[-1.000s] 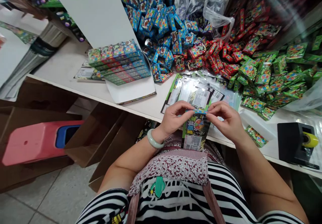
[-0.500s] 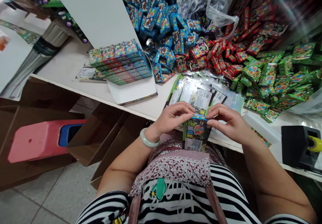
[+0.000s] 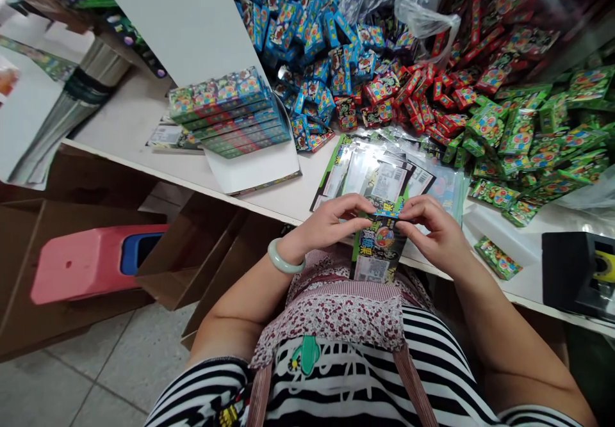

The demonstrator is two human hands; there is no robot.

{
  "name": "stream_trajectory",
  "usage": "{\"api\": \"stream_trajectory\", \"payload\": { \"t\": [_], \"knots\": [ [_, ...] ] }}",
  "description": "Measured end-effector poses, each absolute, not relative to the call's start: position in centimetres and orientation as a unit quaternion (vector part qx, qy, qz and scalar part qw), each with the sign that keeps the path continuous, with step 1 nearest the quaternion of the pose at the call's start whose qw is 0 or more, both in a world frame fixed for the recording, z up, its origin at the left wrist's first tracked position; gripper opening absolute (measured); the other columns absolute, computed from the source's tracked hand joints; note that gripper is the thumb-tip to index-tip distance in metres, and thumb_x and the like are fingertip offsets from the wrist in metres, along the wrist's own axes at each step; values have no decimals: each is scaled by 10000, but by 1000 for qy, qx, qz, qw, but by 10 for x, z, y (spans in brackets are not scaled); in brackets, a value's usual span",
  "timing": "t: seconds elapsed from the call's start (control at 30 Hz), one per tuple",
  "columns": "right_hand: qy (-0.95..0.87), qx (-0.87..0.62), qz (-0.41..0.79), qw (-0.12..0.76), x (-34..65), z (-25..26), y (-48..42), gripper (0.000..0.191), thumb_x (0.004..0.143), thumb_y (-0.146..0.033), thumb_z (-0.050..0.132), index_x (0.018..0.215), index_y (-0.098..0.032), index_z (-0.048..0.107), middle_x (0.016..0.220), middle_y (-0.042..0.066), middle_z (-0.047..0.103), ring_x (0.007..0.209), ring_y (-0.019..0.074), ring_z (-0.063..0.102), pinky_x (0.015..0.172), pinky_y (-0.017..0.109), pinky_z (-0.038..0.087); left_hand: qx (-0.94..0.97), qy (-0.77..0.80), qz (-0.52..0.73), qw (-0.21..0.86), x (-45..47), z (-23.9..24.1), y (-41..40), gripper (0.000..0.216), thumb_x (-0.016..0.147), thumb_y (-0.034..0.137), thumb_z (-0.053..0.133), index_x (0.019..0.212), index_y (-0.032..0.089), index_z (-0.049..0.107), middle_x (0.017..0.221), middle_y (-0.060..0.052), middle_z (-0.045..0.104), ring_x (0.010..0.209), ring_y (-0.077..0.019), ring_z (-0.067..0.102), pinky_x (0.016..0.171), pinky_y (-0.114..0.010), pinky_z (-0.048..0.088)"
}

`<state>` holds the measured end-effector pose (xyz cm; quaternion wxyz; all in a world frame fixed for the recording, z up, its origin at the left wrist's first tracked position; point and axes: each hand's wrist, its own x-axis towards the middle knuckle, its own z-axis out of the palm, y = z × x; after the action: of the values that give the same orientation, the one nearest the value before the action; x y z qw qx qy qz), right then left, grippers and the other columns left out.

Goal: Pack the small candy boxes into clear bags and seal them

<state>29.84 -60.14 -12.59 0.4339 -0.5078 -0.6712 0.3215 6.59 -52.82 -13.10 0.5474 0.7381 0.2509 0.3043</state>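
Observation:
In the head view a black, printed plastic packaging bag (image 3: 379,248) hangs upright at the table's front edge, against the apron. My left hand (image 3: 336,222) pinches its top edge at the left corner, thumb and fingers closed. Opposite it, my right hand (image 3: 435,232) pinches the right corner in the same way. A narrow blue strip (image 3: 387,214) shows along the top between my fingertips; whether it belongs to the bag is unclear. Just beyond my hands, several flat printed bags (image 3: 384,177) lie overlapping on the table.
Piles of small blue boxes (image 3: 314,36), red boxes (image 3: 413,97) and green boxes (image 3: 519,132) cover the back and right. Stacked boxes (image 3: 225,116) stand on a white tray at left. A black tape dispenser (image 3: 569,273) sits right; a pink stool (image 3: 86,264) is below left.
Both hands keep their pinch on the bag's top edge, with the right fingers slightly higher. The view has shifted a little.

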Motion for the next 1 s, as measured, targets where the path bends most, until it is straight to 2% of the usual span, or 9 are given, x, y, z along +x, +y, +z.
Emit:
{"api": "stream_trajectory", "payload": {
  "t": [0.2,0.33,0.4,0.5,0.6,0.67,0.73,0.87,1.0],
  "knots": [
    [-647,-526,307,460,284,-145,-595,23,917,-253,592,929,-248,610,977,60,619,942,194,626,727,329,544,680,309,358,561,74,-163,-528,263,883,415,698,1031,203,651,976,-48,698,894,-150,671,791,-279,559],
    [-653,-565,254,436,316,-151,-611,354,913,-333,617,1254,-248,575,1275,114,633,1150,224,611,903,390,547,680,363,379,512,73,-172,-523,284,852,448,718,963,195,655,907,-26,687,835,-148,651,770,-282,546],
    [-628,-631,183,417,359,-151,-630,390,917,-359,614,1286,-238,577,1304,122,643,1195,243,602,982,430,513,675,400,375,494,69,-178,-519,307,841,453,717,985,192,644,882,-12,670,790,-136,634,717,-258,535],
    [-559,-761,74,321,430,-154,-665,352,901,-328,622,1233,-211,639,1263,137,680,1210,293,598,1056,501,450,679,435,379,454,66,-185,-513,314,828,439,720,999,192,634,847,7,640,709,-112,588,638,-230,501],
    [-517,-835,94,161,473,-164,-687,398,823,-279,703,1201,-159,675,1221,189,702,1156,361,621,1009,556,461,685,438,367,451,69,-186,-511,318,804,442,733,979,196,632,797,20,618,660,-107,550,596,-231,480],
    [-500,-851,102,119,481,-172,-690,326,825,-251,685,1132,-143,700,1152,197,725,1081,362,649,954,545,488,682,445,354,460,75,-183,-508,335,778,448,744,974,202,630,783,26,607,666,-107,542,606,-230,478],
    [-490,-855,59,160,477,-175,-690,234,842,-228,643,1055,-157,707,1075,167,740,1018,327,665,919,496,509,671,466,344,463,79,-180,-502,360,742,446,749,971,199,623,791,26,610,700,-108,549,641,-228,484],
    [-456,-819,-101,333,476,-169,-705,151,883,-266,588,1001,-220,669,989,79,710,965,253,658,896,412,522,656,500,287,486,81,-178,-487,427,644,454,742,948,182,614,788,17,629,728,-127,567,649,-239,488],
    [-331,-791,-287,428,529,-160,-762,316,918,-324,538,1216,-228,577,1122,91,639,1042,243,641,950,447,515,670,530,255,454,77,-180,-484,411,616,450,725,940,212,644,778,28,644,704,-145,576,647,-274,480]
  ]
}}
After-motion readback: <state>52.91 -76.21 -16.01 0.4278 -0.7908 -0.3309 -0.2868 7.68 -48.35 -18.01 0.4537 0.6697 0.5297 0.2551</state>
